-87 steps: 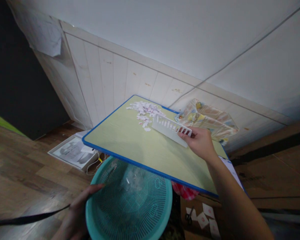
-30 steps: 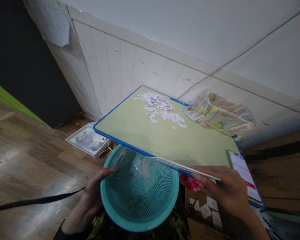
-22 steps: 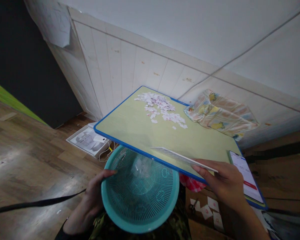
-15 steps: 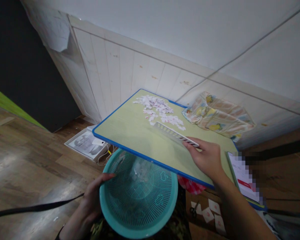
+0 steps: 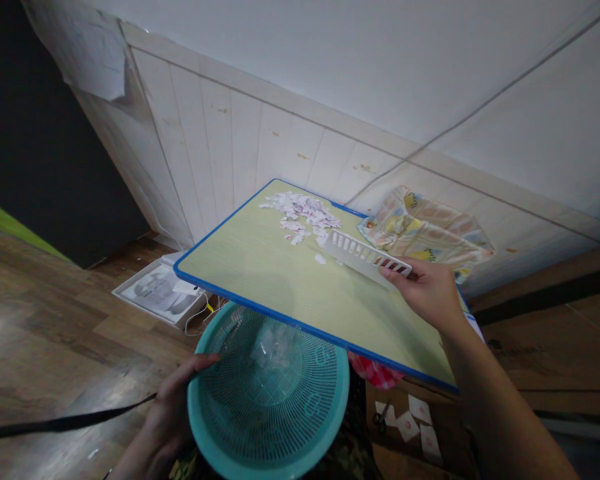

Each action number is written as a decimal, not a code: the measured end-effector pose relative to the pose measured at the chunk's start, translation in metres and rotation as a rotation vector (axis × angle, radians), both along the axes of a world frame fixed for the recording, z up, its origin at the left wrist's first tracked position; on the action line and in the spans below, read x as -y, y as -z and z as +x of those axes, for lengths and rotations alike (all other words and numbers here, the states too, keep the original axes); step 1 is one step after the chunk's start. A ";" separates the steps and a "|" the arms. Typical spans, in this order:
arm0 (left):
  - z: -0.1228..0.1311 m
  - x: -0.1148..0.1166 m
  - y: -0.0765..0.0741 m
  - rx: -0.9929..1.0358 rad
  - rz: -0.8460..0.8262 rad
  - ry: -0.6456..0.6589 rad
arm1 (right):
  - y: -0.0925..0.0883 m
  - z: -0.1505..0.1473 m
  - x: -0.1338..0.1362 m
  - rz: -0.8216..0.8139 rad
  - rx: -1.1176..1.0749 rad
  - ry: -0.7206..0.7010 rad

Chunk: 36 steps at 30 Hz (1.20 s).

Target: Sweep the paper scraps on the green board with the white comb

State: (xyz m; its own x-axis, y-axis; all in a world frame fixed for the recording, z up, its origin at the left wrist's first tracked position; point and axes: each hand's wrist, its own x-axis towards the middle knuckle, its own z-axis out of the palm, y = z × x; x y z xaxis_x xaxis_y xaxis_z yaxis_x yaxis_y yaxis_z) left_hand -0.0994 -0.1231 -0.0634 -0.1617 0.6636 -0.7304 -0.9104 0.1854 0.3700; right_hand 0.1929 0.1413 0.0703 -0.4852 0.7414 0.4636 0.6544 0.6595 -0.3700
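My left hand [image 5: 177, 390] grips the left rim of a teal plastic basket [image 5: 319, 437], which is below the table's front edge. Crumpled clear plastic [image 5: 275, 345] lies inside the basket. A white slotted strip [image 5: 363, 255] is held at its right end by my right hand [image 5: 427, 290], over the yellow-green tabletop [image 5: 240, 257] with a blue edge. The strip's far end is at the near side of a heap of small white paper pieces [image 5: 305, 208] and hides some of them.
A patterned cloth [image 5: 430, 230] lies at the table's back right, by the wall. A white box [image 5: 157, 290] with cables sits on the floor at left. Scissors [image 5: 380, 420] and white cards [image 5: 407, 425] are low at right, near a red checked cloth [image 5: 375, 370].
My right hand has moved the strip right and slightly back, over the near paper pieces. The view has shifted, so the table and basket appear a little further left.
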 end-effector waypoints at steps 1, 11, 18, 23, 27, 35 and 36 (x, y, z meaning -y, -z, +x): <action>0.000 -0.001 -0.001 -0.030 -0.006 -0.001 | -0.001 0.003 -0.001 -0.001 -0.017 0.010; 0.008 -0.003 -0.013 -0.154 -0.038 -0.031 | -0.002 0.012 0.012 -0.180 -0.115 -0.035; 0.009 -0.004 -0.015 -0.174 -0.049 -0.018 | 0.000 0.015 0.015 -0.187 -0.068 -0.007; 0.012 -0.005 -0.026 -0.169 -0.040 -0.034 | 0.000 0.014 0.015 -0.193 -0.088 -0.020; 0.014 -0.006 -0.028 -0.201 -0.025 -0.034 | 0.000 0.012 0.015 -0.219 -0.103 -0.046; 0.015 -0.007 -0.035 -0.154 -0.069 -0.053 | 0.002 0.010 0.016 -0.317 -0.143 -0.078; 0.015 -0.007 -0.035 -0.158 -0.070 -0.046 | 0.002 0.011 0.016 -0.335 -0.158 -0.091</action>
State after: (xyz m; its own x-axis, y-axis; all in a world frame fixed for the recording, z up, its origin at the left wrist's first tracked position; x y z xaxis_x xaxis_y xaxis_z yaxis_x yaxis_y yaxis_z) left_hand -0.0842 -0.1158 -0.0284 -0.3071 0.6013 -0.7377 -0.8502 0.1749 0.4965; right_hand 0.2035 0.1253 0.0681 -0.4979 0.8217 0.2773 0.5164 0.5377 -0.6665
